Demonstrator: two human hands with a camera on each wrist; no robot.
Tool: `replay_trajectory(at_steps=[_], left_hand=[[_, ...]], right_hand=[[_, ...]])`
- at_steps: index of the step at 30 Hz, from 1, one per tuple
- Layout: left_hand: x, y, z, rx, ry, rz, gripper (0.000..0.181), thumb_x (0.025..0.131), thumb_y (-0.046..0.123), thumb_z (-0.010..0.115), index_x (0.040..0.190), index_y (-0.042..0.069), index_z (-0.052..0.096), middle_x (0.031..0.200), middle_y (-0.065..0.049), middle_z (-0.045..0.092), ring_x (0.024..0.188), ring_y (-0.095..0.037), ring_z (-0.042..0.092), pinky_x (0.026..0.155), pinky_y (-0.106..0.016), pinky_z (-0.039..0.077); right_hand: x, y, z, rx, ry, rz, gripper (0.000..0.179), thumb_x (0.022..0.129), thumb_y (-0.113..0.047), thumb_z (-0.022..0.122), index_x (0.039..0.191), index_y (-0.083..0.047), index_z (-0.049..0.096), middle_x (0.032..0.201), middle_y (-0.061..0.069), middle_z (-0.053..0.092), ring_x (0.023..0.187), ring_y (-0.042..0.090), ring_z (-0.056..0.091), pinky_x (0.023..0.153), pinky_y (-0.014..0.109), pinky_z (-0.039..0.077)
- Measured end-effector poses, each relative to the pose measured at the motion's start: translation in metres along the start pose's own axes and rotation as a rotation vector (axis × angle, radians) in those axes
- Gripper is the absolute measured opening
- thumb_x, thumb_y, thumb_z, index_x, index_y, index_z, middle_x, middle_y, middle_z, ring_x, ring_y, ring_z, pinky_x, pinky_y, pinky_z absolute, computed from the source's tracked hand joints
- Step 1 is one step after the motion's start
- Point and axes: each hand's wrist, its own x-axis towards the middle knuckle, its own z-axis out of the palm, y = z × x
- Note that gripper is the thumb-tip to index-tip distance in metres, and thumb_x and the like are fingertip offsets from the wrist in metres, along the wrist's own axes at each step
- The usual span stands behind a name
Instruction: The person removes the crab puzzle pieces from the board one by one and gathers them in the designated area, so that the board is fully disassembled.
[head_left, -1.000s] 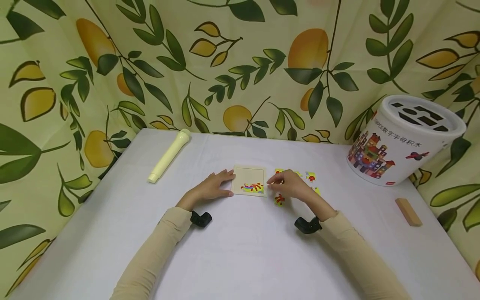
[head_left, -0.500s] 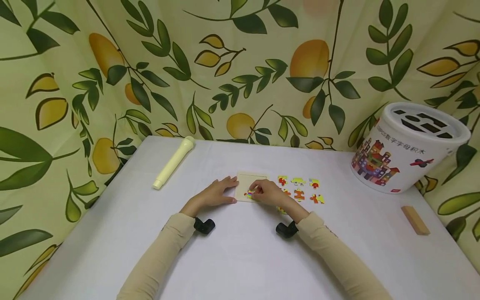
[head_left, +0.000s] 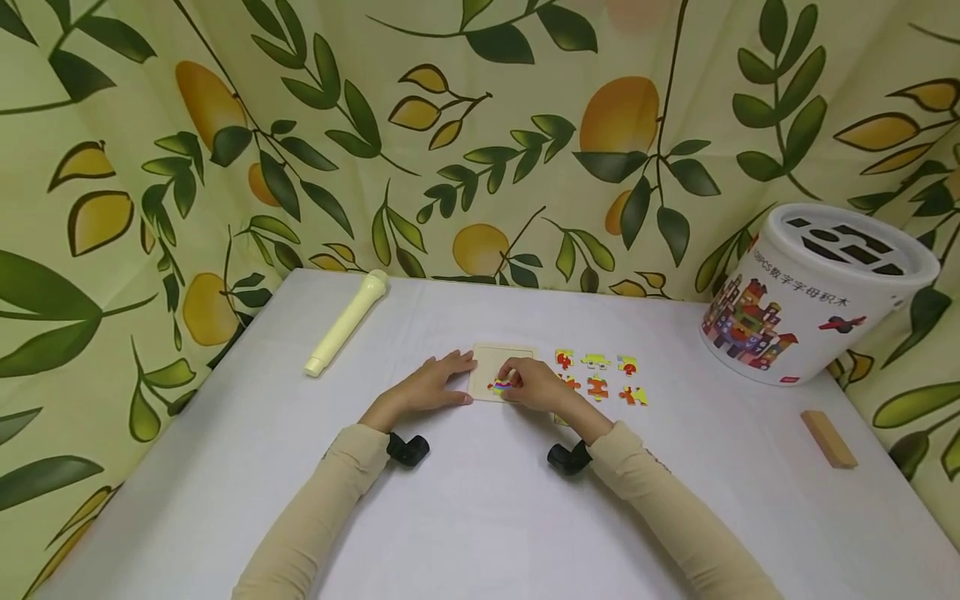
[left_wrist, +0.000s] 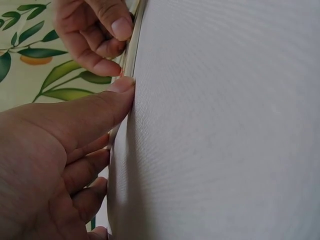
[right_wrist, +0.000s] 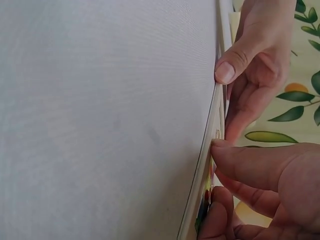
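Note:
A square wooden puzzle tray (head_left: 486,363) lies flat on the white table, with brightly coloured puzzle pieces (head_left: 495,386) along its lower part. My left hand (head_left: 426,385) rests at the tray's left side, thumb and fingers spread and touching the edge. Over the tray's lower right, my right hand (head_left: 534,385) bends its fingers down and pinches at a puzzle piece, which the fingers mostly cover. The right wrist view shows the right thumb (right_wrist: 250,162) on the tray's edge, fingers curled close to the pieces. Loose puzzle pieces (head_left: 597,388) lie in rows to the right.
A pale yellow microphone-shaped stick (head_left: 347,323) lies at the back left. On the right stand a white block bucket (head_left: 806,308) with a slotted lid and, nearer, a wooden block (head_left: 828,439). A fruit-patterned cloth (head_left: 480,167) hangs behind the table.
My right hand has moved left from the tray's right edge onto the pieces inside it, uncovering more loose pieces. The left hand stays at the tray's left side. The head view has shifted slightly.

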Motion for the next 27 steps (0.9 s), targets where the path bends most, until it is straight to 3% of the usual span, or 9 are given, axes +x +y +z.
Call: replay_trajectory(at_steps=[9, 14, 21, 27], left_hand=[[0.0005, 0.0006, -0.0012, 0.003, 0.001, -0.008, 0.062, 0.085, 0.024, 0.065, 0.137, 0.003, 0.041, 0.149, -0.012, 0.030, 0.140, -0.032, 0.020, 0.110, -0.059, 0.012], [0.0006, 0.0005, -0.0009, -0.001, 0.003, -0.011, 0.062, 0.084, 0.024, 0.066, 0.137, 0.003, 0.042, 0.149, -0.012, 0.031, 0.140, -0.031, 0.020, 0.110, -0.058, 0.012], [0.0012, 0.0008, -0.0009, 0.009, 0.009, -0.009, 0.062, 0.084, 0.025, 0.066, 0.137, 0.004, 0.042, 0.148, -0.012, 0.032, 0.140, -0.032, 0.021, 0.109, -0.059, 0.013], [0.0003, 0.0012, -0.0010, 0.004, 0.009, -0.003, 0.062, 0.084, 0.025, 0.066, 0.137, 0.003, 0.042, 0.148, -0.013, 0.032, 0.140, -0.033, 0.021, 0.109, -0.059, 0.013]], right_hand=[[0.0011, 0.0013, 0.0019, 0.003, 0.042, -0.024, 0.018, 0.080, -0.009, 0.069, 0.096, -0.008, 0.062, 0.082, 0.007, 0.055, 0.075, 0.017, 0.047, 0.067, 0.026, 0.038], [-0.0013, -0.0001, -0.0002, -0.005, 0.051, -0.072, 0.017, 0.079, -0.010, 0.069, 0.094, -0.009, 0.061, 0.080, 0.007, 0.054, 0.073, 0.017, 0.046, 0.064, 0.025, 0.038], [0.0008, -0.0001, 0.0031, -0.008, 0.056, -0.016, 0.019, 0.079, -0.009, 0.069, 0.097, -0.007, 0.062, 0.081, 0.007, 0.054, 0.076, 0.017, 0.046, 0.065, 0.025, 0.036], [-0.0011, -0.0019, 0.0036, -0.013, 0.077, -0.016, 0.020, 0.078, -0.009, 0.071, 0.096, -0.005, 0.062, 0.084, 0.007, 0.052, 0.075, 0.016, 0.045, 0.067, 0.025, 0.038]])
